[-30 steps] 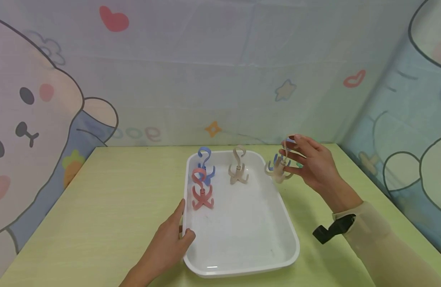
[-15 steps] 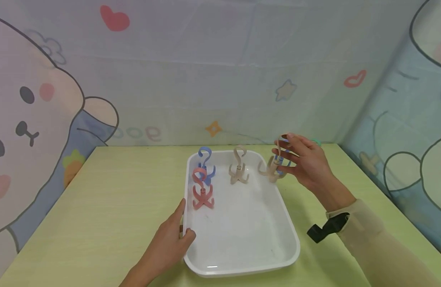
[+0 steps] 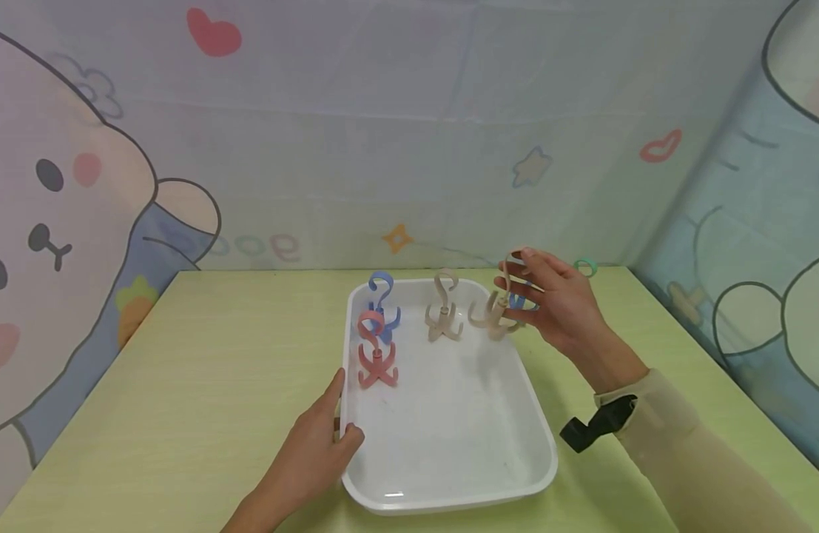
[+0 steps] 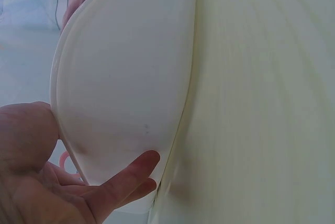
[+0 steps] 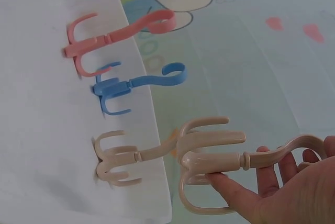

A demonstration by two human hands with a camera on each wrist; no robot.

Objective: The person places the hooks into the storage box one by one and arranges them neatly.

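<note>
A pale yellow-green worktop [image 3: 183, 414] carries a white rectangular plastic tray [image 3: 449, 429] near its middle, the tray's long sides running from the near edge toward the far edge. Printed cartoon fabric panels [image 3: 382, 133] enclose the worktop on the left, far and right sides.

The left hand [image 3: 309, 463] rests at the tray's near-left corner. Its thumb lies over the rim and its straight fingers [image 4: 123, 177] press the outer wall, so the hand braces the tray rather than closing round it.

The right hand [image 3: 558, 307] is raised above the tray's far-right corner. Its fingers [image 5: 230, 190] pinch a beige plastic four-pronged swivel hook [image 3: 492, 314], which is clear of the tray floor, prongs downward and top loop beside the fingertips.

Three hooks of the same shape stand upright on their prongs along the far end of the tray. A second beige plastic four-pronged hook [image 3: 443, 314] stands at the middle of the far end, just beside the held one. A blue plastic four-pronged hook [image 3: 383, 300] stands in the far-left corner. A pink plastic four-pronged hook [image 3: 376, 359] stands directly in front of the blue one, against the left wall.

A blue plastic piece [image 3: 518, 300] shows behind the right hand's fingers; its shape cannot be determined. A small green ring [image 3: 587, 266] lies at the worktop's far edge, right of the right hand.
</note>
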